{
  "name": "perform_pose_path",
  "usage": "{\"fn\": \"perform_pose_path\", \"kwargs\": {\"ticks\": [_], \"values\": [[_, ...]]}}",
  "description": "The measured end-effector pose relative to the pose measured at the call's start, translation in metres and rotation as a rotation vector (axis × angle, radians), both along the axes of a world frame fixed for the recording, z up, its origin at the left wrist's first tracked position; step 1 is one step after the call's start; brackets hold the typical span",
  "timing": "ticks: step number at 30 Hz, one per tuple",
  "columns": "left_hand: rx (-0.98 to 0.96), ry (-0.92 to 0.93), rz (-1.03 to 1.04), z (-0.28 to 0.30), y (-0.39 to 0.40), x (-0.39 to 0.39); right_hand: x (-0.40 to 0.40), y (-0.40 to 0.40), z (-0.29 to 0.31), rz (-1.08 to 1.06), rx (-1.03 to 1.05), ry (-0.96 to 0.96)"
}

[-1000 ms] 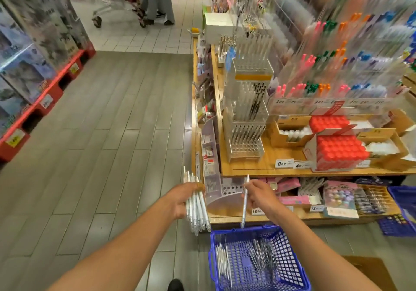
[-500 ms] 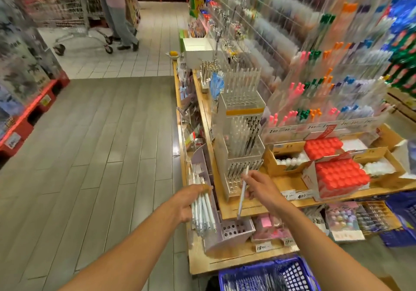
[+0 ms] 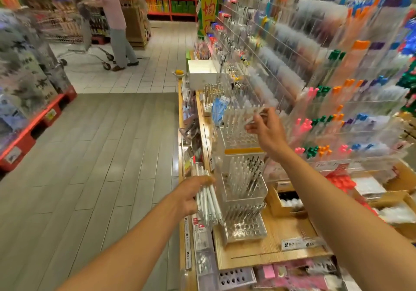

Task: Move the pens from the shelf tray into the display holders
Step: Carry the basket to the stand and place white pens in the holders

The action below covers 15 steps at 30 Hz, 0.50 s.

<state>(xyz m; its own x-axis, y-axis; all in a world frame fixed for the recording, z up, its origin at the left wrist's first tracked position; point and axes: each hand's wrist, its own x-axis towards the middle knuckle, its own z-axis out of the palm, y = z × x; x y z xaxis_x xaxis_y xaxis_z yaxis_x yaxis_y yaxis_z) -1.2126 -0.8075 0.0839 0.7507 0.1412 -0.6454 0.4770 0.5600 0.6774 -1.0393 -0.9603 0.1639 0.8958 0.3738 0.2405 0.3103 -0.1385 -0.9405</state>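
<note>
My left hand [image 3: 193, 195] grips a bundle of white pens [image 3: 208, 203] held upright beside the clear tiered display holder [image 3: 242, 176] on the wooden shelf. My right hand [image 3: 266, 131] is raised over the holder's top tier [image 3: 236, 133] and pinches a single pen [image 3: 255, 116], blurred and tilted above the tier's holes. White pens stand in the top tier, dark and clear ones in the tiers below. The lowest tier [image 3: 245, 227] shows several open holes.
The wooden shelf [image 3: 265, 252] carries price tags and cardboard boxes with red and white items [image 3: 342, 183] to the right. A wall of hanging coloured pens [image 3: 337, 101] rises behind. A person with a shopping cart [image 3: 112, 25] stands far down the aisle.
My right hand lifted the single pen from the lower tiers up to the top tier. The view tilted upward, so the blue basket dropped out of sight. My left hand kept its bundle.
</note>
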Motion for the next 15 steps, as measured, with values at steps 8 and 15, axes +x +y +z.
{"fn": "perform_pose_path", "kwargs": {"ticks": [8,15], "values": [[0.02,0.012,-0.013,0.01,0.027,0.017,0.022,0.04,0.003,-0.019,-0.258,-0.173],[-0.015,0.026,0.034,0.021,0.043,0.032,0.028,0.05,0.005,0.053,-0.524,-0.296]]}}
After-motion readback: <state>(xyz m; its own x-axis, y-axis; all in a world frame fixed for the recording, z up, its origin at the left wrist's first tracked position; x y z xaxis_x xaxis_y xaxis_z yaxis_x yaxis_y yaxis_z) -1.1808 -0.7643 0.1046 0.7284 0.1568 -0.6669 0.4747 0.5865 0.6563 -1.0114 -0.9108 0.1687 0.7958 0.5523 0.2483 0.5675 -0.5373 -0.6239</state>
